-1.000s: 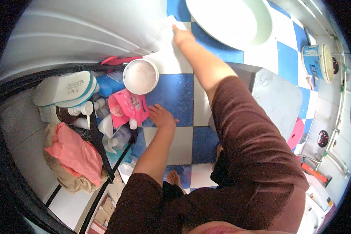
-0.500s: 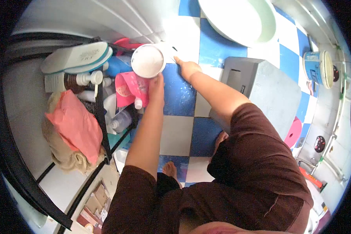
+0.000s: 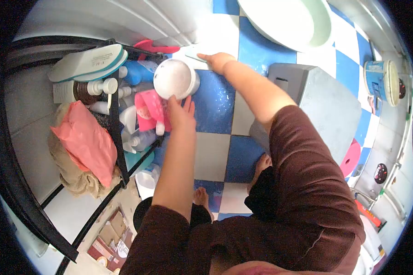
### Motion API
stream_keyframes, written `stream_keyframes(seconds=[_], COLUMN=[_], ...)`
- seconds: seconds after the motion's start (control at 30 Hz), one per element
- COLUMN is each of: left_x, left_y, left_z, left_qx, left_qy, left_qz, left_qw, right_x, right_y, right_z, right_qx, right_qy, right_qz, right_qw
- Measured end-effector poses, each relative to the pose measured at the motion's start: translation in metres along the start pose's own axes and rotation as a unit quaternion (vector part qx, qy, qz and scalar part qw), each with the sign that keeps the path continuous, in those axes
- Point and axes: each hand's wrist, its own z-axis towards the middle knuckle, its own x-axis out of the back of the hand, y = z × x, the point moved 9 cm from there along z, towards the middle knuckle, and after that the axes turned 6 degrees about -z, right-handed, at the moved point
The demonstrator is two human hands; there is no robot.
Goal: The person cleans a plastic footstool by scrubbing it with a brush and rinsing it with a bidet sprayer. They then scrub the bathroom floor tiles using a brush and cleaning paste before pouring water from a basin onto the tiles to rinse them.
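Note:
A round white tub [image 3: 173, 79], its pale round face toward me, stands by the shelf rack. My left hand [image 3: 182, 114] is at its near side, thumb against the rim and the other fingers stretched apart. Just beneath the tub, a pink pouch with a white cap [image 3: 149, 110] sits beside my left wrist. Farther right, my right hand [image 3: 220, 63] holds a pale, flat thing [image 3: 195, 54] at its fingertips, over the white tile near the wall. Glare washes out that thing's outline, so its kind is unclear.
A black rack [image 3: 119, 133] on the left holds slippers [image 3: 89, 64], bottles and a coral cloth [image 3: 89, 142]. On the blue-and-white floor are a grey box-like block [image 3: 326, 110] and a large pale basin [image 3: 323, 27]. A blue bucket [image 3: 375, 82] is at the right wall.
The left hand has drawn back slightly and its fingers now show, apart. The tub sits slightly lower. The right hand has moved a little up, and more of the pale flat thing shows.

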Motion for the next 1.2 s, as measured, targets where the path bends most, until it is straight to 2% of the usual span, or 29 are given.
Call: stream_keyframes(seconds=[0.07, 0.1, 0.2, 0.23, 0.33, 0.37, 0.43, 0.47, 0.53, 0.57, 0.6, 0.63, 0.67, 0.7, 0.73, 0.8, 0.83, 0.93, 0.97, 1.0, 1.1, 1.2], left_x=[0.011, 0.013, 0.021, 0.027, 0.017, 0.01, -0.019, -0.032, -0.03, -0.034, -0.03, -0.018, -0.008, 0.002, 0.013, 0.005, 0.004, 0.003, -0.001, -0.001, 0.003, 0.006], left_y=[-0.004, -0.005, -0.013, -0.015, -0.015, -0.014, -0.004, 0.0, -0.003, -0.003, -0.008, -0.024, -0.037, -0.046, -0.057, -0.055, -0.057, -0.053, -0.049, -0.049, -0.053, -0.054], left_z=[-0.019, -0.024, -0.01, -0.01, 0.011, 0.017, 0.034, 0.031, 0.025, 0.027, 0.037, 0.045, 0.054, 0.053, 0.045, 0.026, 0.015, 0.016, 0.015, 0.012, 0.017, 0.014], left_qx=[-0.017, -0.028, -0.038, -0.033, -0.011, -0.014, -0.03, -0.031, -0.025, -0.026, -0.05, -0.081, -0.115, -0.14, -0.093, -0.103, -0.104, -0.057, -0.049, -0.037, -0.028, -0.014], left_qy=[0.006, 0.007, -0.003, -0.009, -0.024, -0.049, -0.106, -0.128, -0.1, -0.091, -0.141, -0.139, -0.129, -0.112, -0.128, -0.139, -0.147, -0.163, -0.164, -0.166, -0.182, -0.18], left_qz=[-0.005, -0.008, -0.031, -0.034, -0.031, -0.028, -0.028, -0.029, 0.081, 0.133, 0.333, 0.506, 0.659, 0.789, 0.823, 0.868, 0.888, 0.883, 0.887, 0.89, 0.902, 0.91], left_qw=[1.0, 1.0, 0.999, 0.999, 0.999, 0.998, 0.994, 0.991, 0.991, 0.987, 0.931, 0.848, 0.732, 0.588, 0.546, 0.465, 0.424, 0.436, 0.429, 0.422, 0.39, 0.373], right_x=[-0.013, -0.022, -0.011, -0.004, 0.012, 0.01, 0.026, 0.029, 0.034, 0.036, 0.031, 0.029, 0.046, 0.06, 0.052, 0.072, 0.064, -0.043, -0.061, -0.079, -0.054, 0.007], right_y=[-0.018, -0.028, -0.048, -0.041, 0.025, 0.047, 0.063, 0.082, 0.111, 0.107, 0.105, 0.102, 0.103, 0.12, 0.166, 0.137, 0.114, 0.068, 0.038, 0.027, 0.053, 0.082], right_z=[0.002, 0.009, 0.011, -0.001, -0.002, -0.006, -0.021, -0.023, -0.034, -0.03, -0.032, -0.034, -0.029, -0.021, 0.019, -0.002, -0.02, -0.071, -0.107, -0.122, -0.106, -0.095], right_qx=[-0.012, -0.04, -0.009, -0.015, -0.044, -0.055, -0.066, -0.12, -0.233, -0.222, -0.214, -0.206, -0.191, -0.223, -0.247, -0.246, -0.274, -0.304, -0.309, -0.301, -0.312, -0.34], right_qy=[-0.001, -0.038, -0.008, -0.023, 0.022, 0.045, -0.009, 0.024, 0.091, 0.082, 0.068, 0.053, 0.05, 0.036, 0.102, 0.129, 0.094, 0.112, 0.062, 0.085, 0.055, 0.103], right_qz=[-0.011, 0.033, 0.021, 0.026, -0.023, -0.043, -0.089, -0.054, 0.022, -0.001, -0.024, -0.046, -0.079, -0.048, -0.01, 0.057, 0.037, 0.102, 0.156, 0.132, 0.137, 0.17], right_qw=[1.0, 0.998, 1.0, 0.999, 0.999, 0.997, 0.994, 0.991, 0.968, 0.972, 0.974, 0.976, 0.977, 0.973, 0.964, 0.959, 0.956, 0.941, 0.936, 0.941, 0.939, 0.919])
